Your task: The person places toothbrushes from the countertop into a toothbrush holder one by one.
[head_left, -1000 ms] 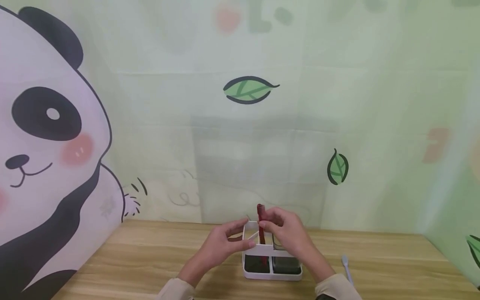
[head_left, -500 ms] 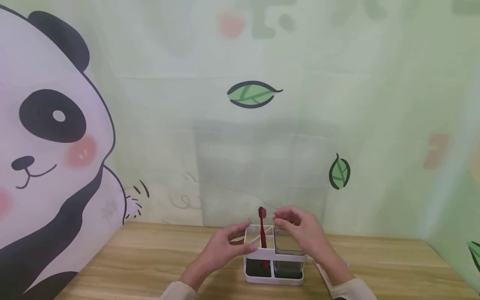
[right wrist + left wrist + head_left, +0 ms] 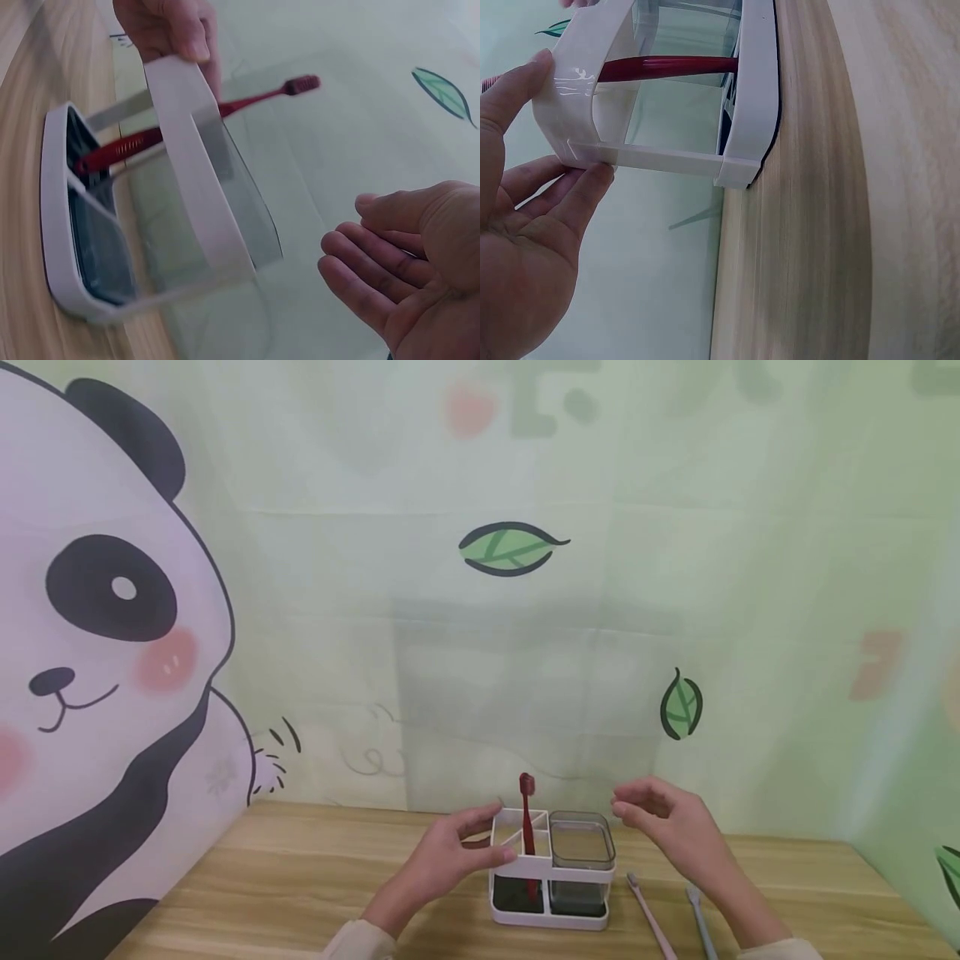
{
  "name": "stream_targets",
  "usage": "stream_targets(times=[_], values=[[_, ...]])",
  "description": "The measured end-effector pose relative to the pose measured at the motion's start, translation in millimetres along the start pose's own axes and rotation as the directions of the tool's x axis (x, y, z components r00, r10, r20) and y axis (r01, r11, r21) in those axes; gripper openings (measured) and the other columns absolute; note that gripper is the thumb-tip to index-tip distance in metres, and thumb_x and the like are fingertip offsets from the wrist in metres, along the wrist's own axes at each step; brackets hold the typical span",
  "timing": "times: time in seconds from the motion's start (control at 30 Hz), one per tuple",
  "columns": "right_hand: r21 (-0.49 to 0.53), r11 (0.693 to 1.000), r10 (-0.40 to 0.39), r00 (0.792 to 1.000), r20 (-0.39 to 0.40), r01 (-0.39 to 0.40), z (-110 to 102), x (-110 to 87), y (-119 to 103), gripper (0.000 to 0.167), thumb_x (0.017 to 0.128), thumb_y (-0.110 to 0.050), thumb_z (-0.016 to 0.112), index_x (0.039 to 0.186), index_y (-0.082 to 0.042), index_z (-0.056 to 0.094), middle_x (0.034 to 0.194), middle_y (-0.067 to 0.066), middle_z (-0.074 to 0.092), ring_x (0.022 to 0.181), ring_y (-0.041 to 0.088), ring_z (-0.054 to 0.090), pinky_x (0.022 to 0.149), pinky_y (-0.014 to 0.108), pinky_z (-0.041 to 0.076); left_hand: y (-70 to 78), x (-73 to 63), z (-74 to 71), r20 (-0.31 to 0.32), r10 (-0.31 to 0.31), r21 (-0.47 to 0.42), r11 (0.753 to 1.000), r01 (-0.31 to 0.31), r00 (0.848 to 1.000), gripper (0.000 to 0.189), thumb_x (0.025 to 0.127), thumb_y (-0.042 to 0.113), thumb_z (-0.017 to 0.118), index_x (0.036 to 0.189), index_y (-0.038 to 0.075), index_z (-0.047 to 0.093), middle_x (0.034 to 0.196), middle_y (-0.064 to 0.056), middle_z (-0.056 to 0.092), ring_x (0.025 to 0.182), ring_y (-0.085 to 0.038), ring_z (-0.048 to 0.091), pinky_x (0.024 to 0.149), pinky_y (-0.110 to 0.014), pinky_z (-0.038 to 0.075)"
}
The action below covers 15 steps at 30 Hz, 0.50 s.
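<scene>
A white toothbrush holder (image 3: 551, 921) with a black base stands on the wooden table. My left hand (image 3: 450, 852) pinches its upper frame at the left, thumb in front and fingers behind, as the left wrist view shows. A red toothbrush (image 3: 124, 148) leans slightly in one of the divided slots, bristles up, its handle end down at the base. In the holder's right half sits a clear grey cup (image 3: 582, 865). To the right of the holder, my right hand (image 3: 675, 818) hovers with loosely bent fingers and nothing in them.
Two more toothbrushes lie on the table (image 3: 300, 877) right of the holder: a pink one (image 3: 651, 917) and a blue one (image 3: 701, 922), partly under my right forearm. Behind the table hangs a green cloth backdrop (image 3: 525, 693) printed with a panda and leaves.
My right hand has let go of the red toothbrush and moved right, away from the holder, uncovering the cup and the pink toothbrush. My left hand keeps its grip on the holder.
</scene>
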State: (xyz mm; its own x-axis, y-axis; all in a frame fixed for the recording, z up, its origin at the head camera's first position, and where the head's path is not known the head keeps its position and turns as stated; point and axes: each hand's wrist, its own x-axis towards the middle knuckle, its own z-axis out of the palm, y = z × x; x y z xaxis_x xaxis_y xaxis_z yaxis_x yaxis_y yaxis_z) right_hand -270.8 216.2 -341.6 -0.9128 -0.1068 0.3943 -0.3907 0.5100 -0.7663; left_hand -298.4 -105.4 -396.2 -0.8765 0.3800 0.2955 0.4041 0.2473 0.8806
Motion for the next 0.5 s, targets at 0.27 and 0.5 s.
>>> stream_targets(times=[0.27,0.5], values=[[-0.030,0.997,0.073,0.997,-0.003,-0.073,-18.7,-9.5,14.1,0.032,0.101,-0.025,0.077,0.123,-0.003,0.073,0.117,0.010,0.077,0.106,0.022,0.074,0.084,0.025,0.060,0.3,-0.4,0.1,-0.005,0.000,-0.002,1.000,0.000,1.000,0.073,0.093,0.028,0.086,0.151,-0.003,0.055,0.149,-0.027,0.057,0.131,-0.044,0.061,0.104,-0.052,0.055],[-0.047,0.990,0.133,0.990,0.038,-0.131,-28.7,-16.9,28.2,0.035,0.102,-0.025,0.076,0.124,0.001,0.071,0.118,0.012,0.076,0.104,0.024,0.074,0.087,0.035,0.063,-0.4,0.3,-0.4,0.000,-0.004,0.001,1.000,0.004,1.000,0.074,0.093,0.029,0.086,0.152,-0.004,0.054,0.149,-0.027,0.057,0.131,-0.044,0.061,0.105,-0.052,0.054]])
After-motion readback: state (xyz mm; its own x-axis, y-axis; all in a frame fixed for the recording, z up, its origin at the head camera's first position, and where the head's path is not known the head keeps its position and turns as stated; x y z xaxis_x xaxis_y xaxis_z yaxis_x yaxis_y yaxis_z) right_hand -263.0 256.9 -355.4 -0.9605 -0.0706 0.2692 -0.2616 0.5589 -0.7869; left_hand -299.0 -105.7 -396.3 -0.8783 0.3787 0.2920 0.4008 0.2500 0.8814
